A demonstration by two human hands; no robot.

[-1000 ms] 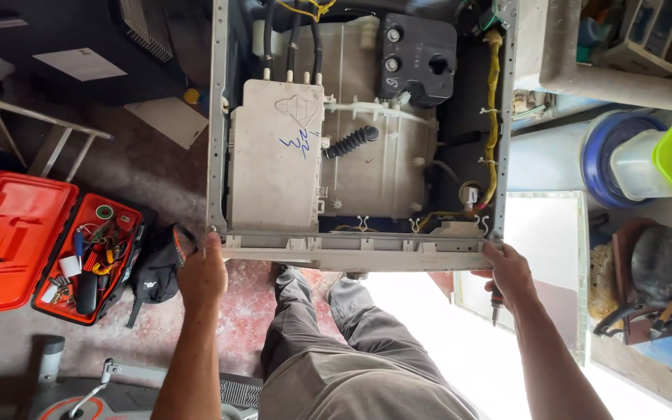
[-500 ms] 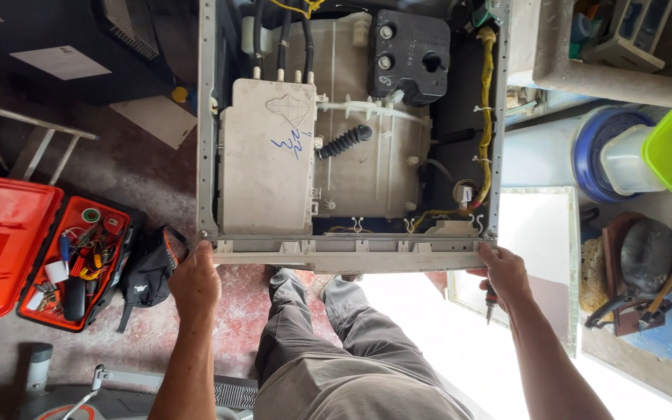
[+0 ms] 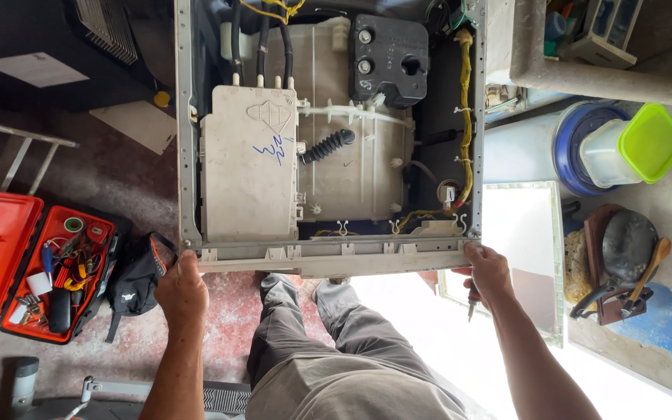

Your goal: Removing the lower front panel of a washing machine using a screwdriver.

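Head view: an opened washer (image 3: 328, 132) stands with its top off, showing a grey dispenser box (image 3: 249, 175), black hoses and yellow wiring. The left hand (image 3: 182, 292) is curled around the front left corner of the washer's front rail (image 3: 328, 258). The right hand (image 3: 488, 272) grips the front right corner, with what looks like a screwdriver (image 3: 472, 302) tucked under it. An open red toolbox (image 3: 40, 272) and a black bag (image 3: 135, 280) lie on the floor to the left.

The step looks like steadying or shifting the cabinet by its front edge. Any further move would call for an even pull from both hands, keeping the fingers off sharp sheet metal.
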